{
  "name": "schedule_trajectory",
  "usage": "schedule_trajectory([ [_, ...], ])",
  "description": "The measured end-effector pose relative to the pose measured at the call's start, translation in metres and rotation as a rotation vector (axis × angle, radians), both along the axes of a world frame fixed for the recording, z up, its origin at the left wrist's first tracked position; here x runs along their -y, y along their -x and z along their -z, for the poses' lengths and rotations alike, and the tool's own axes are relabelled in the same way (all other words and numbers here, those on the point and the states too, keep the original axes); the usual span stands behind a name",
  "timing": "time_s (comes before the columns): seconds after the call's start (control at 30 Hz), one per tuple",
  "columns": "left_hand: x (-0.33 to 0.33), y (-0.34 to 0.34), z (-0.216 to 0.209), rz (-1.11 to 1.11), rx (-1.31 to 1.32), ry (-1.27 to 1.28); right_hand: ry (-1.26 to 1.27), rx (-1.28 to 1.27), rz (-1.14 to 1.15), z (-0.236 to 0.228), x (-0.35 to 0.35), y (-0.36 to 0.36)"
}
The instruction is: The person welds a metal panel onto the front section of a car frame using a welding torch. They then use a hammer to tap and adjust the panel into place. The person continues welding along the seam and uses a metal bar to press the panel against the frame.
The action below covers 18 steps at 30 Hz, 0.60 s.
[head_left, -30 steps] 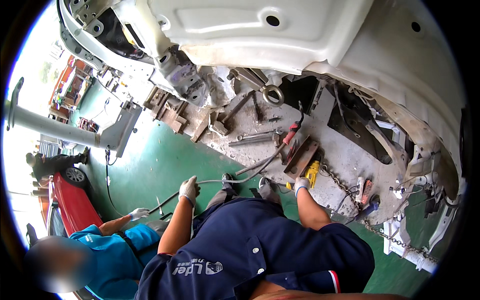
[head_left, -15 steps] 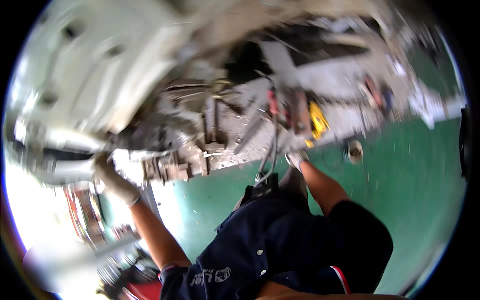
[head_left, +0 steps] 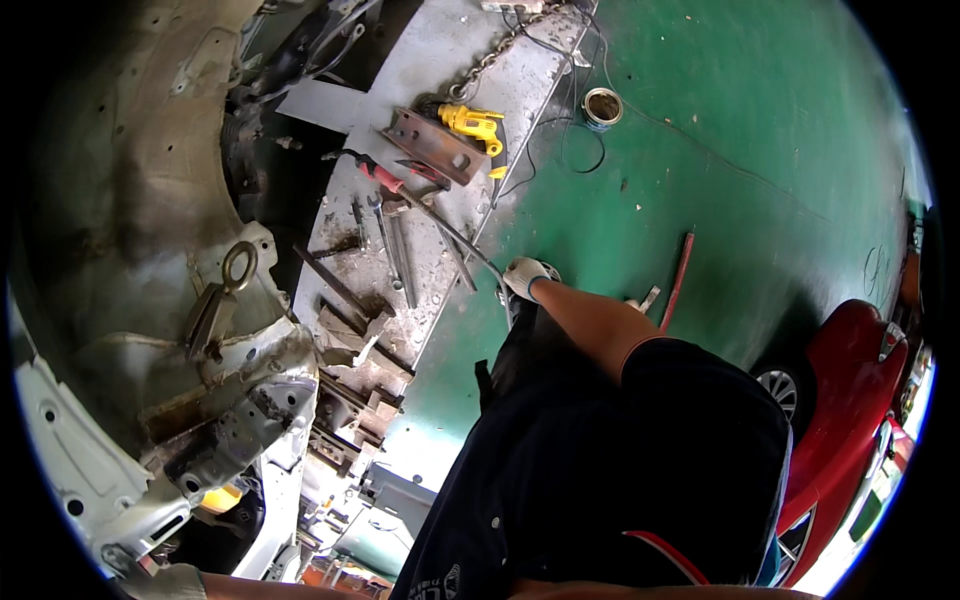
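At the lower left rim, my left hand (head_left: 172, 582) wears a pale glove and lies against the bare metal car body (head_left: 85, 455); its fingers are mostly hidden. My right hand (head_left: 525, 277), also gloved, is low in front of me, right beside a dark cable (head_left: 463, 240). Its fingers point away and are too hidden to show whether they grip the cable. That cable runs from a tool with a red handle (head_left: 378, 176) lying on the grey metal platform (head_left: 425, 60). A clamp with a ring (head_left: 238, 267) is fixed on the car body.
On the platform lie a yellow power drill (head_left: 472, 124), a rusty metal channel (head_left: 436, 146), a chain (head_left: 487, 62) and a wrench (head_left: 385, 240). On the green floor (head_left: 730, 130) stand a can (head_left: 602, 107) and a red bar (head_left: 678, 280). A red car (head_left: 850, 400) is at right.
My view has swung round, bringing the platform's tools left of centre and the red car in at right. My left hand has shifted to the lower rim; the right appears closer to the cable.
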<state>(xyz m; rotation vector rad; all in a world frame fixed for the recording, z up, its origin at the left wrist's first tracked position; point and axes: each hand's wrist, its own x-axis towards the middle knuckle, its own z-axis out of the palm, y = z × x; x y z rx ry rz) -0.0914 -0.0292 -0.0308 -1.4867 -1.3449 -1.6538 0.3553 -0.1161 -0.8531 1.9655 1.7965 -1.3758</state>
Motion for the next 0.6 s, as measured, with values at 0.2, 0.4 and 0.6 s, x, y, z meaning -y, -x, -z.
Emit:
schedule_trajectory([
  [0.2,0.009,-0.012,-0.046,-0.022,-0.146,-0.027,0.011,-0.104,0.077,-0.060,-0.052,0.021],
  [0.4,0.008,-0.012,-0.065,-0.011,-0.205,0.018,-0.136,-0.240,0.577,-0.139,-0.137,0.037],
  [0.6,0.010,-0.017,-0.079,-0.158,-0.395,0.194,-0.206,-0.312,0.584,-0.136,-0.234,0.065],
])
